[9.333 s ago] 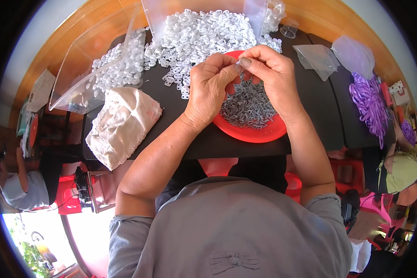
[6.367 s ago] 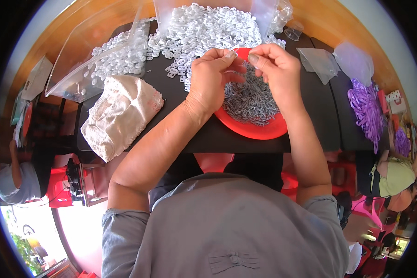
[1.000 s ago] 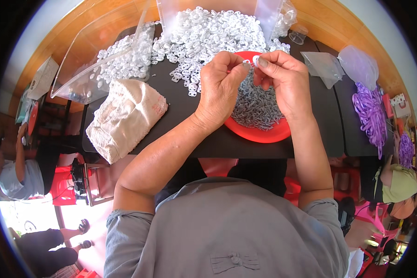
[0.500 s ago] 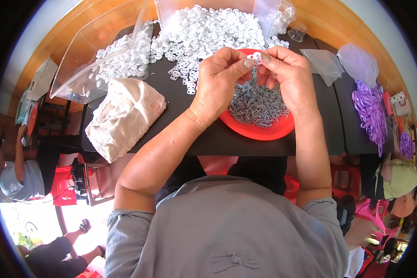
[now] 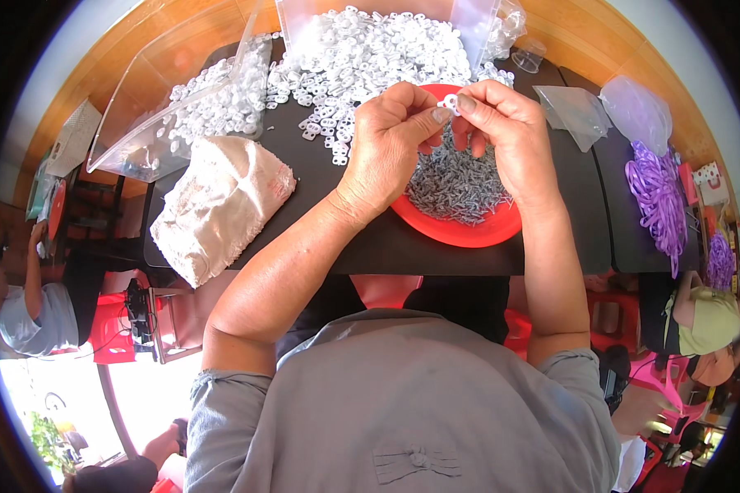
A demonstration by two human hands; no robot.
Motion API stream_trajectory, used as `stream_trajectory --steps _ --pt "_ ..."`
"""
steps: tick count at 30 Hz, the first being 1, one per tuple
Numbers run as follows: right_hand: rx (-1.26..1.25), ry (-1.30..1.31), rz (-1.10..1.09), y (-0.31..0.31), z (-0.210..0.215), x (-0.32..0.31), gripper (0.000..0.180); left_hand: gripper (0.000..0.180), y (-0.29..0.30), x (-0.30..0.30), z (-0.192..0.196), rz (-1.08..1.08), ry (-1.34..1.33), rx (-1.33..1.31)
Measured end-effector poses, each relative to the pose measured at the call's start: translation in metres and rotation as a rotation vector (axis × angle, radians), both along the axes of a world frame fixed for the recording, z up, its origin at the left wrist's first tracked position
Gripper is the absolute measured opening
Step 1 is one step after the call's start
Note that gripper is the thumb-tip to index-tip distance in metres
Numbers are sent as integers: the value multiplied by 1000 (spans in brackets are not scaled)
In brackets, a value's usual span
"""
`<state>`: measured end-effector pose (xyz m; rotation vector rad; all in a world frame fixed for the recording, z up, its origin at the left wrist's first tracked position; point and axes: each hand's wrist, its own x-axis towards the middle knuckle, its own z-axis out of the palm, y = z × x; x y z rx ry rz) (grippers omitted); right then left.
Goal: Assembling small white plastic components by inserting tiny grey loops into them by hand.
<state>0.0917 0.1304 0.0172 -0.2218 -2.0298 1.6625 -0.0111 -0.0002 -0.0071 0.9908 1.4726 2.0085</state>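
black table, red plate, white rings, cloth bundle

There is one view only, from a camera worn on the person's head. It looks steeply down over the grey shirt and along both forearms, which enter from the lower edge. The left hand and the right hand meet a little above the centre of the picture, quite near the lens, and their grip on a small white ring sits just above the red plate. Beyond the grip the black tabletop reaches toward the upper rim. The lens is a wide fisheye, so the tabletop edges bend and a dark circle closes the corners. No second view shares the scene.
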Motion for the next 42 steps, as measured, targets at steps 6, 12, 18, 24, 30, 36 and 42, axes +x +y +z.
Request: stream_trajectory --steps 6,12,18,24,30,36,42 --pt "-57 0 22 2 1 0 20 12 1 1 2 -18 -60 44" --pt "-93 11 75 9 3 4 21 21 1 2 9 -118 -150 134" --pt "-105 -58 159 11 8 9 22 23 -3 -1 6 -178 -124 149" --pt "-142 -69 180 9 7 8 24 22 -4 -4 6 -188 -141 143" --pt "-109 -61 201 10 5 7 26 22 -3 0 10 -187 -139 174" --pt "-142 -67 201 7 6 8 26 23 -6 -1 8 -196 -104 166" --pt "-167 -64 185 6 6 7 24 24 -6 5 10 -154 -13 202"
